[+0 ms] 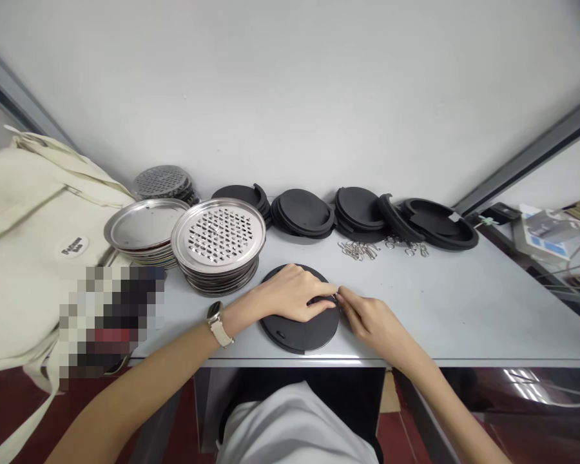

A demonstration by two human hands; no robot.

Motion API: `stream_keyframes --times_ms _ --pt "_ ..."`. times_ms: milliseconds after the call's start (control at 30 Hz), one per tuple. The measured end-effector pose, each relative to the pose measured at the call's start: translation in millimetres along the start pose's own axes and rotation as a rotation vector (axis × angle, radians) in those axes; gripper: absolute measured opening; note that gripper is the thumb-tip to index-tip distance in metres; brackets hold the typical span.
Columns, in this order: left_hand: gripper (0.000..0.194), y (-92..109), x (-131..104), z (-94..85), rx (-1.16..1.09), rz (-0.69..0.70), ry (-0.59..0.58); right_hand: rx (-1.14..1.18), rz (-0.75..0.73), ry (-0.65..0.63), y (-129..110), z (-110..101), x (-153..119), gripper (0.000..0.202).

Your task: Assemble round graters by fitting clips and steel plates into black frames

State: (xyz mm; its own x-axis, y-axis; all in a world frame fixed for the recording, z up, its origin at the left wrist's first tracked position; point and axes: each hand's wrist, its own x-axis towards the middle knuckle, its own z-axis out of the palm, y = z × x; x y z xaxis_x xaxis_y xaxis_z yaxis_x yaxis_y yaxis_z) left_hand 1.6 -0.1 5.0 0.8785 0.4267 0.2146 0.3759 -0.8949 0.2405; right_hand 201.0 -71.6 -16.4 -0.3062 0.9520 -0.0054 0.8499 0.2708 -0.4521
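A round black plastic disc (299, 332) lies on the table in front of me, close to its front edge. My left hand (294, 293) rests over the disc, thumb and index finger coming together near its right rim. What they pinch, if anything, is too small to make out. At that same rim, my right hand (362, 316) is closed, its fingertips pinching a small metal clip (336, 294), of which only a glint shows. The fingertips of both hands nearly touch. A small slot shows in the disc's lower left part.
Left of the disc stand stacks of metal grater plates (220, 235) and plain metal discs (147, 222). Black discs (303, 211) are piled along the wall. Loose wire clips (360, 250) lie before them. A cream bag (38, 245) occupies the left; a white-blue box (541, 232) sits right.
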Motion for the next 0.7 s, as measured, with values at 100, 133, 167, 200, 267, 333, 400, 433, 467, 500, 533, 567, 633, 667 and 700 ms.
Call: stream_keyframes --times_ms 100,133,167,200,267,333,400,433,467,500,533,567,633,667,700 --pt "0.016 -0.2 0.1 0.1 0.006 0.002 -0.004 -0.018 0.000 0.012 0.6 1.5 -0.6 0.020" --pt "0.016 -0.3 0.1 0.2 0.011 0.003 -0.004 -0.024 0.001 0.017 0.8 1.9 -0.8 0.020" --pt "0.016 -0.3 0.2 0.3 0.017 0.003 -0.006 -0.029 0.001 0.021 0.9 2.2 -0.9 0.020" --pt "0.016 -0.3 0.2 0.4 0.022 0.001 -0.008 -0.031 0.001 0.023 0.9 2.4 -1.0 0.020" --pt "0.016 -0.2 0.3 0.2 0.025 -0.008 -0.020 -0.027 -0.001 0.030 0.7 2.4 -1.2 0.020" --pt "0.016 0.1 0.4 -0.3 0.016 -0.018 -0.030 -0.022 0.003 0.038 -0.1 1.9 -1.4 0.020" --pt "0.019 0.2 0.3 -0.7 -0.003 -0.032 -0.030 -0.027 0.012 0.043 -1.4 1.1 -1.7 0.021" --pt "0.022 0.2 0.2 -0.7 -0.013 -0.036 -0.028 -0.033 0.016 0.046 -2.2 0.7 -1.9 0.022" --pt "0.025 0.0 0.1 -0.5 -0.022 -0.039 -0.024 -0.036 0.016 0.045 -2.9 0.4 -2.2 0.022" --pt "0.028 -0.4 0.0 -0.1 -0.029 -0.038 -0.020 -0.037 0.014 0.044 -3.6 0.1 -2.4 0.023" --pt "0.030 -0.8 -0.1 0.3 -0.034 -0.032 -0.016 -0.036 0.011 0.043 -4.2 -0.1 -2.6 0.024" --pt "0.030 -1.2 -0.1 0.8 -0.038 -0.023 -0.013 -0.034 0.008 0.043 -4.6 -0.1 -2.8 0.025" --pt "0.029 -1.9 0.0 1.5 -0.043 -0.007 -0.012 -0.035 0.006 0.050 -5.1 0.0 -3.0 0.026" --pt "0.028 -2.1 0.1 1.7 -0.044 -0.003 -0.013 -0.038 0.008 0.055 -5.2 0.2 -3.1 0.027" --pt "0.027 -2.2 0.1 1.7 -0.045 0.000 -0.014 -0.040 0.011 0.062 -5.3 0.4 -3.1 0.027"
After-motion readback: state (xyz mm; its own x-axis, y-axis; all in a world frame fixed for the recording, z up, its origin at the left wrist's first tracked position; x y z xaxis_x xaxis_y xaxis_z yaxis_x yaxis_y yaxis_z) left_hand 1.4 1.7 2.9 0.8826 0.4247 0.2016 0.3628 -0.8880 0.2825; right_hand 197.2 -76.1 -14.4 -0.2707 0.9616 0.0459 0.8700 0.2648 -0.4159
